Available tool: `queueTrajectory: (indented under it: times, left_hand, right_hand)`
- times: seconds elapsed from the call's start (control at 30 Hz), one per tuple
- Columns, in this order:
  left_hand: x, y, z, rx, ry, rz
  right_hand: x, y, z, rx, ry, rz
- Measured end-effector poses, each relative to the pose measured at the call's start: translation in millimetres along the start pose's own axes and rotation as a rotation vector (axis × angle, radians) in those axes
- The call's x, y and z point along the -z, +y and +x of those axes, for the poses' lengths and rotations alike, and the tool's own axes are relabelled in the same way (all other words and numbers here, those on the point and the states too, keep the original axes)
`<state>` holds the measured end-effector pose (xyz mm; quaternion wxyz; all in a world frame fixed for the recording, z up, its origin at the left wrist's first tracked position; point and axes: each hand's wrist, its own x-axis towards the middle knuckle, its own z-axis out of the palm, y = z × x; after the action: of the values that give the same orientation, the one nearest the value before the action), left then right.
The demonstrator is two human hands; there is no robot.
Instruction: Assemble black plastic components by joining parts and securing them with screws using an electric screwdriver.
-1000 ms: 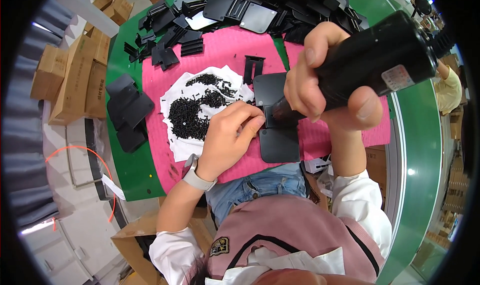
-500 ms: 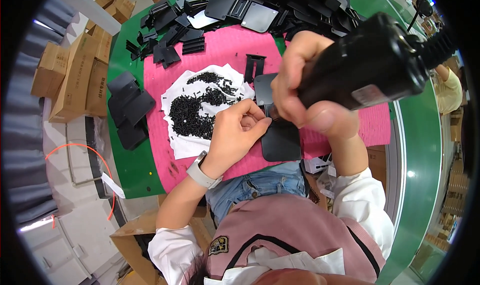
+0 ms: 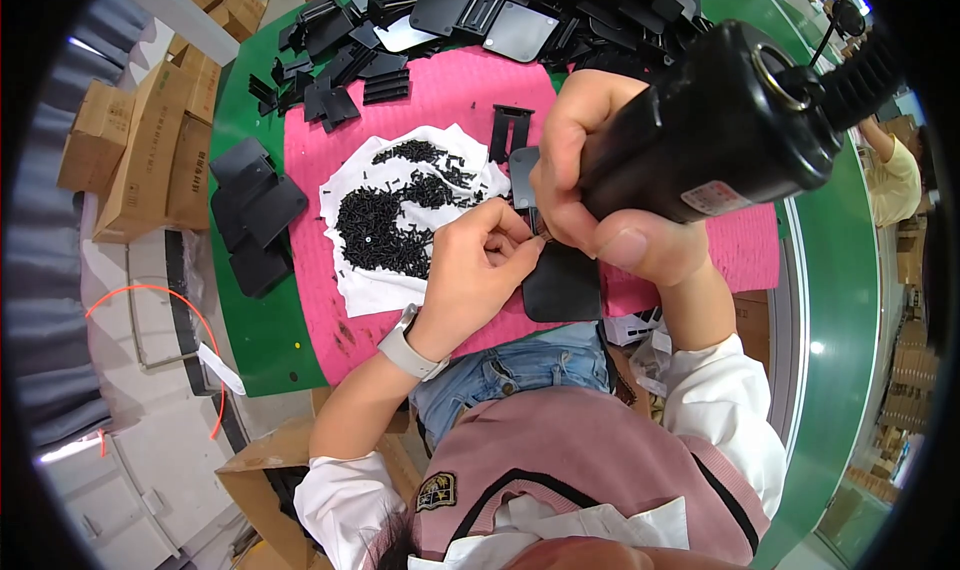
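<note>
My right hand (image 3: 650, 245) is wrapped around a thick black electric screwdriver (image 3: 710, 130), its cord trailing off to the upper right. The driver's tip points down and left, mostly hidden behind my fingers. My left hand (image 3: 478, 265) is closed in a pinch right beside that tip, over the middle of a black hinged plate piece (image 3: 562, 288). Whatever sits between those fingertips is too small to make out. To the left, many small black screws (image 3: 385, 230) are heaped on a white cloth (image 3: 365, 302). A black two-pronged bracket (image 3: 510, 130) lies just beyond the plate.
A pink foam mat (image 3: 470, 90) covers part of the green table (image 3: 250, 345). Black plates and brackets (image 3: 480, 20) are piled along the far side. Several black plates (image 3: 265, 210) are stacked at left. Cardboard boxes (image 3: 150, 160) stand beyond the table. Another person's sleeve (image 3: 893, 185) shows far right.
My right hand and the screwdriver have shifted slightly left and tilted a little. My left hand keeps its pinch at almost the same spot.
</note>
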<state>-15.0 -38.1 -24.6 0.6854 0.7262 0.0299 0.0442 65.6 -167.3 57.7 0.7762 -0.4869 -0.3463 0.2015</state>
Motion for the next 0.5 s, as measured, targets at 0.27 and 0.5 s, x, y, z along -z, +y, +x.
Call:
queueTrajectory:
  times: [0.27,0.5]
  left_hand:
    - [-1,-2,-1,-0.186,0.014,0.173]
    - [6,1,-2,-0.223,0.032,0.260]
  right_hand:
    - [4,1,-1,0.055,-0.011,-0.026]
    - [40,-16,6,0.219,-0.130,0.275]
